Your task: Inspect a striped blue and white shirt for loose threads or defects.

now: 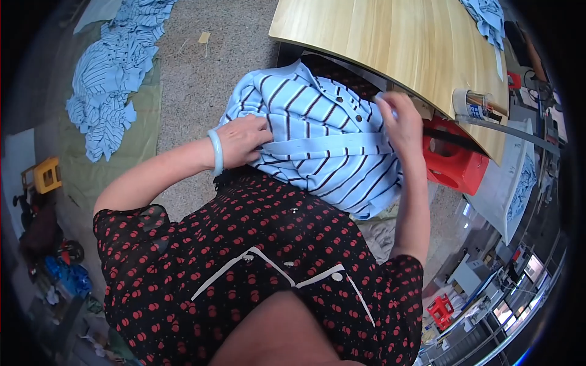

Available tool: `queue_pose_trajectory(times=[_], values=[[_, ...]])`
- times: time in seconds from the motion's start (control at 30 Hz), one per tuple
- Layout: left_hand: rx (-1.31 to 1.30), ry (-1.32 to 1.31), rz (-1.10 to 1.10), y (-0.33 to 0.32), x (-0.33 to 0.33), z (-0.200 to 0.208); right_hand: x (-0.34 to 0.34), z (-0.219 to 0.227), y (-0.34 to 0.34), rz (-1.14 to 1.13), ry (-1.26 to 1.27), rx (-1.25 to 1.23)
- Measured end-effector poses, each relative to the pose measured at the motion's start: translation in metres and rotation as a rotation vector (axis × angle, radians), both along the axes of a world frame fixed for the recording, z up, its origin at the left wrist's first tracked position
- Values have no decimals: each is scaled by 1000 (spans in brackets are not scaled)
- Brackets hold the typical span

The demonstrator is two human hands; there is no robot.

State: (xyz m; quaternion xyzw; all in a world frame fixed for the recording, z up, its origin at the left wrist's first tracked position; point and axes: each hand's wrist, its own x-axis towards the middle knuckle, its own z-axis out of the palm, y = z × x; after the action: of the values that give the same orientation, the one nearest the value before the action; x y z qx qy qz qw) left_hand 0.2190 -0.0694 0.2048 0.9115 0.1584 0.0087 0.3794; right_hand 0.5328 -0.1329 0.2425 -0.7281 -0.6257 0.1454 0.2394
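Note:
Across my lap lies a bunched light-blue shirt (305, 116) with dark and white stripes, a row of dark buttons and a long band running across it. My left hand (243, 140), with a pale bangle at its wrist, has its fingers curled into the cloth at the left end of this band. At the shirt's right edge my right hand (403, 122) is raised, thumb and fingers pinched on the cloth near the buttons. The right fingertips are slightly blurred. Folds hide the shirt's underside.
A wooden table (378, 30) stands ahead to the right, carrying a clear cup of small tools (473, 104). Beneath its edge is a red plastic stool (455, 161). Striped garments (113, 79) lie heaped on a green sheet (146, 122) at left. A yellow stool (46, 175) is farther left.

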Motion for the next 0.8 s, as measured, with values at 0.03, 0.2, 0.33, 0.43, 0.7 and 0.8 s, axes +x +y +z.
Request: queue_pose_trajectory(times=[0.03, 0.2, 0.33, 0.43, 0.7, 0.8], values=[[82, 24, -8, -1, -1, -1, -20, 1, 16, 40, 10, -26], [170, -48, 10, 3, -8, 6, -69, -45, 67, 219, -114, -196], [323, -287, 74, 16, -12, 33, -66, -65, 78, 183, -46, -128], [8, -231, 219, 18, -16, 26, -79, -38, 79, 91, 4, 225], [-1318, -3, 953, 27, -12, 6, -116, -32, 26, 812, -116, 180], [-791, 130, 849, 23, 0, 8, -119, -32, 22, 773, -107, 182]])
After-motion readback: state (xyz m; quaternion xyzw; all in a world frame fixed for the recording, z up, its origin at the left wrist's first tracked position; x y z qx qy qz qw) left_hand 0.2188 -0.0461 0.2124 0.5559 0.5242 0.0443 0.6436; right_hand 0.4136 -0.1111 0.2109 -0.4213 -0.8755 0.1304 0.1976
